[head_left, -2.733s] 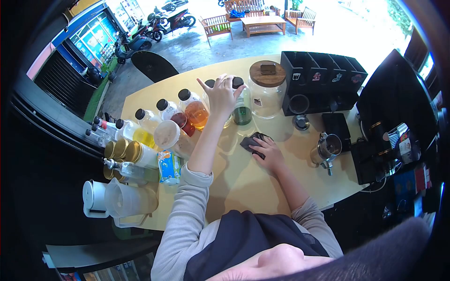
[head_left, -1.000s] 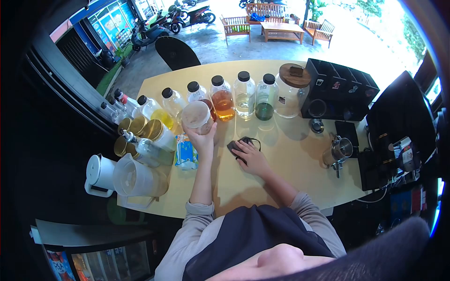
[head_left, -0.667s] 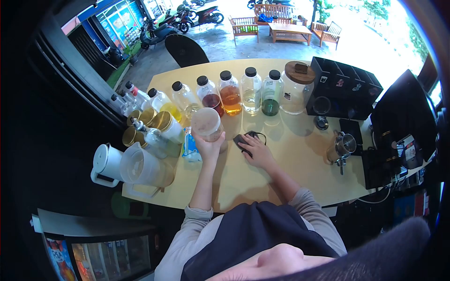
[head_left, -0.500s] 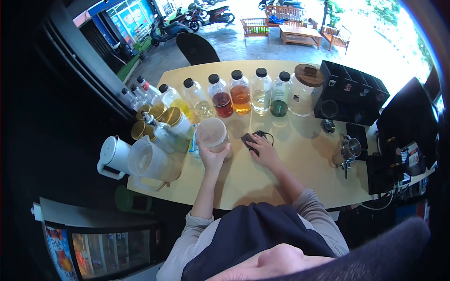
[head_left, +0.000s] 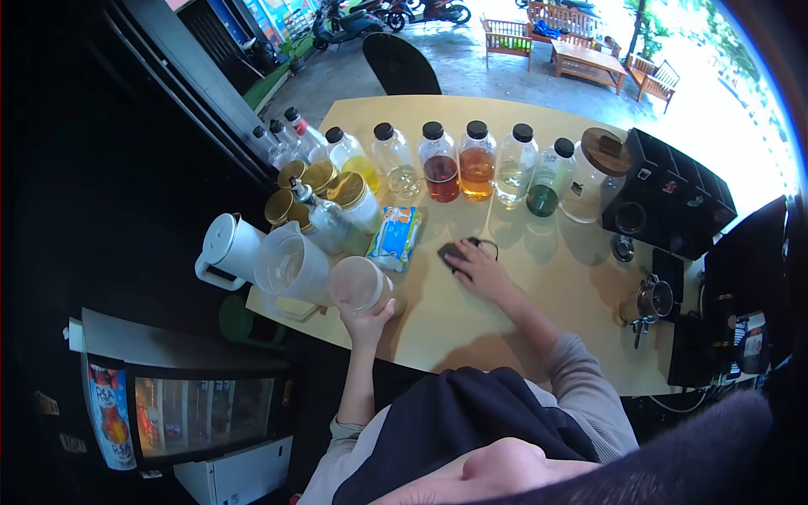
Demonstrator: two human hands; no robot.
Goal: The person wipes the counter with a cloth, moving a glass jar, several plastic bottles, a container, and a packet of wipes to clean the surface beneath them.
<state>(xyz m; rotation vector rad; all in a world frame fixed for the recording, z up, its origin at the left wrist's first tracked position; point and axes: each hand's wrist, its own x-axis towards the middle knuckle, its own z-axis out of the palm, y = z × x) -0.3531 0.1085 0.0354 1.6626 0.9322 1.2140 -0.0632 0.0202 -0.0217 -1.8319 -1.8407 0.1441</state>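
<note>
While gripped by left hand [head_left: 368,316], cloudy tub [head_left: 357,284]; bottled red liquid [head_left: 442,178] beyond; right hand [head_left: 480,271] on black item [head_left: 450,254], grip unclear.

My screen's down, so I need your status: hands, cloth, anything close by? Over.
Left hand gripping tub. Right hand on dark cloth. Pitcher and wipes pack close to tub, possibly in its way.

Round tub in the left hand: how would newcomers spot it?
On the pale tabletop, find the translucent pitcher at the left. Just right of it, the left hand holds the round tub. Its pale top sets it apart from the gold-lidded jars.
</note>
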